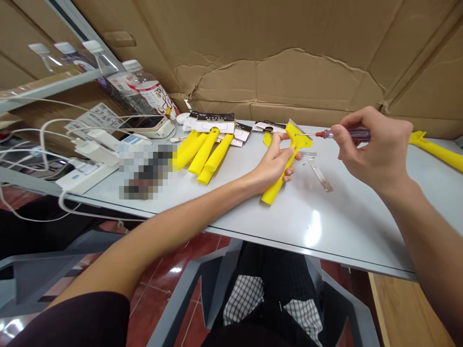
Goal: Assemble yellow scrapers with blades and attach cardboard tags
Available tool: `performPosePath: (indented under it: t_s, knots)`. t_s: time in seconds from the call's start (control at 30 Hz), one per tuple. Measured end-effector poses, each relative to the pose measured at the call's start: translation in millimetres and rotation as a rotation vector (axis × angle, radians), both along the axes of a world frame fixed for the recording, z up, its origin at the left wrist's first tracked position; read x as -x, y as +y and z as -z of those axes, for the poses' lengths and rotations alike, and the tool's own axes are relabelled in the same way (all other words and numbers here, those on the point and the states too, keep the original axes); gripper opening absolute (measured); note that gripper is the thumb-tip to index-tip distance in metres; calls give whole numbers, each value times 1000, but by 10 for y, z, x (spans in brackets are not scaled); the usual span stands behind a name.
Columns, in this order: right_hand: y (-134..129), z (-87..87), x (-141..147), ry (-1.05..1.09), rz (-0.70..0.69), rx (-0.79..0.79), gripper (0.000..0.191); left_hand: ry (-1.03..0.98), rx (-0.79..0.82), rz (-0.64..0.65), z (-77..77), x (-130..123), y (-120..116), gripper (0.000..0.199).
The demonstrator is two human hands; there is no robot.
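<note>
One yellow scraper (297, 140), held above the tabletop (253, 222) with its flared head toward the back edge and its handle slanting toward the front edge. One left hand (274, 165), closed round the neck and upper handle. One right hand (378, 144), gripping the screwdriver (327, 134) by its dark translucent handle; its shaft runs across to the head, the tip at or close to a small fastener. A second fastener position, beside the first. One long thin strip (320, 176), lying aslant between the yellow scraper and the tabletop's right part; one shorter strip (308, 154) just beyond it, with one small loose part (304, 164) beside. One group of yellow handles (207, 156) with printed cards (213, 121), along the back edge, left of the hands. One separate yellow piece (439, 151), near the back edge at far right. Handling note, by judgement: the tip should sit fully in the fastener, shaft square to the head, pressure light and turning slow; the left hand's grip should brace the neck against twisting, fingers clear of a slipping tip, small loose part well away from the front edge.
</note>
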State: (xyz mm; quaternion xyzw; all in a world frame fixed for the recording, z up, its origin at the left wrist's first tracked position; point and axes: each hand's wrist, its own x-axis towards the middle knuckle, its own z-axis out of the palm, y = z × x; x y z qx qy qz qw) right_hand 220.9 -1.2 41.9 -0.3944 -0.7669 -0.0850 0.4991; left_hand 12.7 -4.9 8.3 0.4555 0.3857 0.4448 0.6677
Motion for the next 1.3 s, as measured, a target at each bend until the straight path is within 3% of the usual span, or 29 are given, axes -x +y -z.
performPosePath:
  t_s: [0.4, 0.67, 0.93, 1.13, 1.3]
  knots:
    - [-23, -8, 6, -88, -21, -4, 11, 35, 9, 22, 19, 7, 36, 40]
    - [-28, 5, 20, -77, 58, 157, 18, 153, -30, 45, 63, 0, 37, 32]
    - [-18, 8, 20, -118, -62, 38, 7, 190, -77, 18, 65, -12, 43, 30]
    - [-65, -18, 13, -106, -3, 127, 4, 192, -100, 45, 113, -13, 27, 28]
    - [-40, -28, 9, -100, 62, 186, 15, 179, -92, 59, 136, -10, 31, 32]
